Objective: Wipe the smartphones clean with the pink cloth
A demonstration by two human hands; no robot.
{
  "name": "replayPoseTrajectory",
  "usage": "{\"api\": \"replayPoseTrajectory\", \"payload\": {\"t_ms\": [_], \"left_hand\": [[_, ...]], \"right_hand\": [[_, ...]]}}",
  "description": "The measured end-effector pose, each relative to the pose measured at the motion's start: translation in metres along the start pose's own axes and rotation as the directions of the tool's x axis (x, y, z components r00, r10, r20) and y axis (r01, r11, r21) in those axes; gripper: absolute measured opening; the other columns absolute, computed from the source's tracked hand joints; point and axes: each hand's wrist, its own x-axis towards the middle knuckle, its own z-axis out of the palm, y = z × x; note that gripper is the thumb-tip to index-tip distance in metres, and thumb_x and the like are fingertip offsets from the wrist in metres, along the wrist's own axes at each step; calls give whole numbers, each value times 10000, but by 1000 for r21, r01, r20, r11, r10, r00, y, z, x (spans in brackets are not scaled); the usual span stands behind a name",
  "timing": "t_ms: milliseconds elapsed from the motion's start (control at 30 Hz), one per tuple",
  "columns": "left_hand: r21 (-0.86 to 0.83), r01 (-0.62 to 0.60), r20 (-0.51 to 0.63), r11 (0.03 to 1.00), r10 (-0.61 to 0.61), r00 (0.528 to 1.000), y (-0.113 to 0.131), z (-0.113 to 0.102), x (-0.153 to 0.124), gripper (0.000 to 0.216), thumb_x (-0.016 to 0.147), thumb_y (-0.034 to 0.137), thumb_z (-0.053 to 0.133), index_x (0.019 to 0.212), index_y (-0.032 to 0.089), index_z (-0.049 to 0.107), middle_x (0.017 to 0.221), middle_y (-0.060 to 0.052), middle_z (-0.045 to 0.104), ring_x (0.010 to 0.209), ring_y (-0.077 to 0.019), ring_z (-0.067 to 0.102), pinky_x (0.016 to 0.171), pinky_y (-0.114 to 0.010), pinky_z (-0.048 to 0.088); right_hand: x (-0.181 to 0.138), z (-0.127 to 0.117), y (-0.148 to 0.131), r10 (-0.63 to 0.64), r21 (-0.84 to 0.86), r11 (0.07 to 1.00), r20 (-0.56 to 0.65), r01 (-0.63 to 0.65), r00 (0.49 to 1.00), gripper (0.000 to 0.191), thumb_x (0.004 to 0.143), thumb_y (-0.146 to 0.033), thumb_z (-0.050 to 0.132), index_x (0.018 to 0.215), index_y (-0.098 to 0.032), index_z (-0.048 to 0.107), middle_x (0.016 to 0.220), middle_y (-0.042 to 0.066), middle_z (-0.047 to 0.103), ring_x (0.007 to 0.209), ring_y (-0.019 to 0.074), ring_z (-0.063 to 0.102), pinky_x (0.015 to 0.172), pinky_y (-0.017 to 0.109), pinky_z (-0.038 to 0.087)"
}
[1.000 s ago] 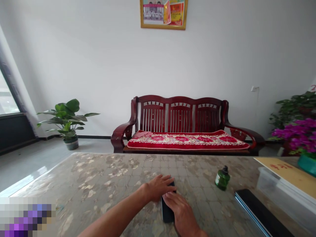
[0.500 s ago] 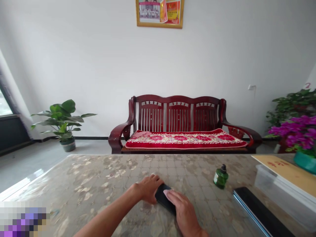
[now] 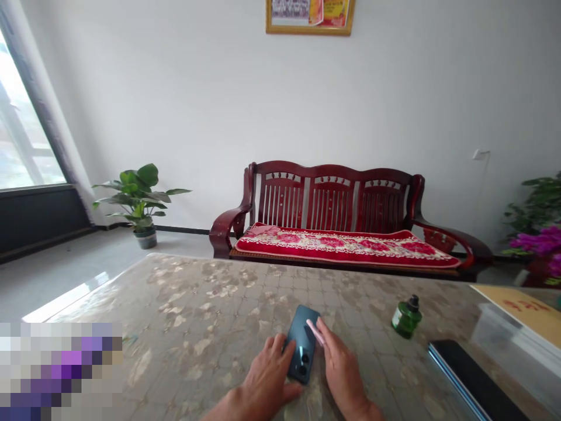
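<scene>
A blue-green smartphone [image 3: 304, 333] lies on the patterned table cover with its back and camera lenses facing up. My left hand [image 3: 270, 369] grips it from the near left, fingers along the left edge and thumb near the camera end. In my right hand [image 3: 340, 363] is a small, flat pink piece [image 3: 315, 331], perhaps a cloth or pad, pinched at the fingertips. Its tip is at the phone's upper right part; whether it presses on the back is hard to tell.
To the right stand a green bottle [image 3: 407, 318] with a black top, a long dark case [image 3: 471, 377] and a clear plastic box [image 3: 504, 333] under a tan envelope [image 3: 521, 304]. Beyond the table [image 3: 210, 316] is a red wooden bench [image 3: 333, 193]; a potted plant [image 3: 142, 199] stands left.
The phone has gone from dark side up to blue-green back up and is turned. My left hand moved to its near left side; the pink piece now stands out from my right fingertips.
</scene>
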Motion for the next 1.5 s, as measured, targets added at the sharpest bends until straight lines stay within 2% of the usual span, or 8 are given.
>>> {"api": "replayPoseTrajectory", "payload": {"t_ms": [167,333,667,767,867,1000,1300,1500], "left_hand": [[-27,-122,-78,992,120,990,0,13,-5,520,821,233,682,1316,260,526,1388,-66,506,1219,-273,488,1046,-362,413],[4,-212,-156,977,210,965,-1,23,-1,289,885,208,644,1169,237,605,1227,-38,615,1070,-231,551,982,-318,428],[95,-247,-189,964,261,947,1,28,-3,31,913,229,630,929,209,648,1053,-57,647,979,-241,579,843,-340,477],[142,-261,-181,955,284,942,2,29,-4,45,927,221,613,925,195,649,1003,-60,657,938,-234,589,815,-338,486],[169,-269,-182,948,298,937,-1,35,-1,54,933,216,607,909,193,649,948,-46,657,874,-218,589,765,-330,492],[205,-303,-190,931,341,921,-6,42,3,64,931,222,615,880,197,646,906,-36,656,844,-215,594,733,-327,501],[238,-294,-184,926,340,922,-5,37,-7,32,918,149,606,940,166,620,1005,-50,664,842,-212,618,728,-311,524],[210,-310,-174,927,347,922,-8,36,-5,54,897,194,652,942,179,625,1000,-23,678,842,-216,629,748,-316,535]], "right_hand": [[-4,-7,-19,-183,-70,977,191,199,964,486,899,-85,430,1320,-276,580,1301,34,631,1221,189,574,1040,349,471],[1,-6,-24,-104,-140,978,312,154,944,504,891,-88,424,1333,-283,568,1349,22,591,1265,203,535,1084,402,416],[62,4,-19,-55,-209,970,309,124,949,334,938,-386,584,1216,-201,569,1261,83,572,1040,213,603,879,433,527],[51,2,-21,-60,-219,966,333,139,941,282,950,-217,529,1222,-203,602,1254,95,610,1089,226,611,941,435,508],[22,-1,-24,-105,-214,957,375,197,921,496,860,-25,414,1268,-212,623,1279,90,641,1195,228,586,1052,397,446],[3,-2,-29,-151,-182,953,405,242,902,584,813,-28,411,1322,-253,588,1322,37,614,1222,219,573,1053,376,445],[61,15,-39,-99,-186,967,365,177,926,651,795,5,368,1329,-304,575,1282,-4,647,1196,160,588,1066,327,422],[22,4,-46,-87,-236,947,466,218,881,571,812,-27,389,1306,-212,608,1309,64,620,1208,234,585,1033,356,458]]}}
